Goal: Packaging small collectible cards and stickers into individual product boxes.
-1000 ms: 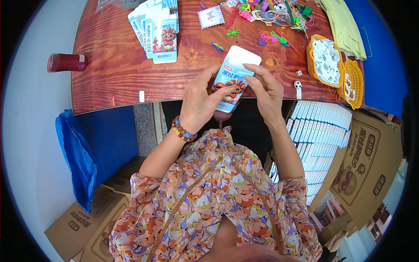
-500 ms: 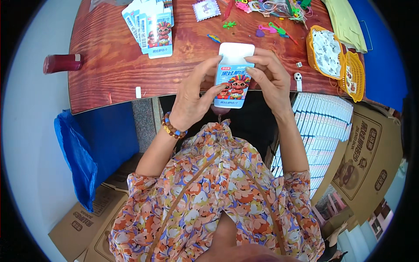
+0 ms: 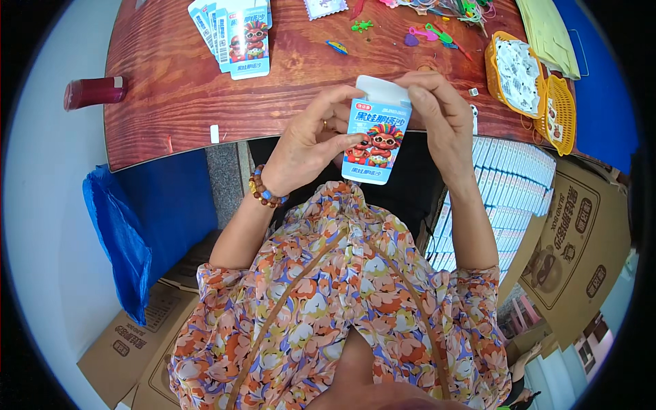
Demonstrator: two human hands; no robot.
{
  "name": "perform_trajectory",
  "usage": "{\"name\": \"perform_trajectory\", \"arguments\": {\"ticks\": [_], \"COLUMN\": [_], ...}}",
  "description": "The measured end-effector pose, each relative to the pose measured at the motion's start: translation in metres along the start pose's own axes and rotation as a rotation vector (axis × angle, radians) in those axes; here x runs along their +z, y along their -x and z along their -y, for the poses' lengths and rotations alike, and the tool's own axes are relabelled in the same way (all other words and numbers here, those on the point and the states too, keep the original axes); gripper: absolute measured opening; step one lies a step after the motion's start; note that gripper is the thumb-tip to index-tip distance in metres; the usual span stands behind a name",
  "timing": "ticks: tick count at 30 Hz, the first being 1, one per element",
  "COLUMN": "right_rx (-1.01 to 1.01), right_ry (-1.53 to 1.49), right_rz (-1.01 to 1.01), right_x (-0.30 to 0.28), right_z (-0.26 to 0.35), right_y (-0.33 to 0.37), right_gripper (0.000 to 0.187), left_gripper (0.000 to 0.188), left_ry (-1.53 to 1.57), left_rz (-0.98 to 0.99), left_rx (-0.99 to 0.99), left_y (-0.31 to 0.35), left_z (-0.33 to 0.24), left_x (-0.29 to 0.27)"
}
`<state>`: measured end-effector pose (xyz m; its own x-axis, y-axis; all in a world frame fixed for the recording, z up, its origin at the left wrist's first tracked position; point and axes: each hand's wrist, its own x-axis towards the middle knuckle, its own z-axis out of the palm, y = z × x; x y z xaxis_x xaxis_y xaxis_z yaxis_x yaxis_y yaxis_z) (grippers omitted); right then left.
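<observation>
A small blue and white carton (image 3: 374, 160) with cartoon figures on its front is held upright in front of my chest, just past the table's near edge. Its white top flap stands up, tilted back. My left hand (image 3: 307, 140) grips the carton's left side, thumb across the front and fingers behind. With thumb and fingers, my right hand (image 3: 445, 119) pinches the upper right corner beside the flap. Whether anything is inside the carton cannot be seen. A fanned pile of flat matching cartons (image 3: 247, 51) lies at the far left of the table.
The red-brown wooden table (image 3: 164, 89) carries a dark red bottle (image 3: 96, 92) at left, small plastic toys (image 3: 430, 35) at the back, and a yellow basket of white packets (image 3: 517, 75) beside another yellow basket (image 3: 559, 119). Rows of packed cartons (image 3: 509, 171) and a cardboard box (image 3: 581, 232) stand at right.
Both hands and the carton have come slightly right and nearer to me, and the carton leans more. My right hand has shifted its fingers around the upper right corner. The whole view has tilted slightly.
</observation>
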<state>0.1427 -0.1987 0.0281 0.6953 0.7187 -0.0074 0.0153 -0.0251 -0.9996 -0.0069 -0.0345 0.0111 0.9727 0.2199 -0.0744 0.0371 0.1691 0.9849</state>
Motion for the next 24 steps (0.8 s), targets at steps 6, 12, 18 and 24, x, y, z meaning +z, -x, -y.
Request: {"name": "perform_trajectory", "arguments": {"ticks": [6, 12, 18, 24], "right_rx": [0.086, 0.242, 0.157, 0.127], "right_ry": [-0.106, -0.080, 0.090, 0.170], "right_rz": [0.147, 0.242, 0.310, 0.297], "right_x": [-0.004, -0.022, -0.021, -0.020], "right_z": [-0.001, 0.003, 0.006, 0.005], "right_y": [-0.002, -0.008, -0.012, -0.010], "right_gripper": [0.016, 0.020, 0.019, 0.019], "left_gripper": [0.055, 0.056, 0.060, 0.062], "left_ry": [-0.014, -0.135, -0.160, -0.173], "left_rz": [-0.020, 0.021, 0.013, 0.009], "left_rx": [0.031, 0.023, 0.015, -0.004], "left_y": [0.003, 0.003, 0.003, 0.001], "left_z": [0.006, 0.006, 0.011, 0.008], "left_x": [0.003, 0.003, 0.002, 0.005]}}
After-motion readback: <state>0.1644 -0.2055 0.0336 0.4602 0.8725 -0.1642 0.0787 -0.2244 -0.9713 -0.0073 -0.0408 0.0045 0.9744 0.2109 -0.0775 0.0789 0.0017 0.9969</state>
